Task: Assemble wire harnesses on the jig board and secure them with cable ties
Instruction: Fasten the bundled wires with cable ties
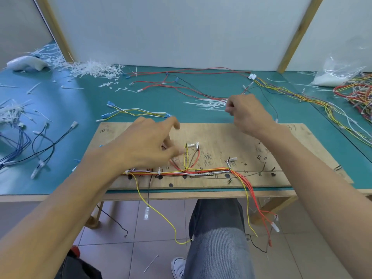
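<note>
Ties (pixel 205 103) bunched upper centre on surface (pixel 84 101), long axis left-right, ends at right hand (pixel 247 115); its grip curled, hold unclear. Left hand (pixel 149 146) farther, grip loose, apparently empty, over jig board (pixel 221 135).

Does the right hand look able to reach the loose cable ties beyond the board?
Likely yes: the right hand is right beside the cable ties on the mat, and nothing covers them.
</note>
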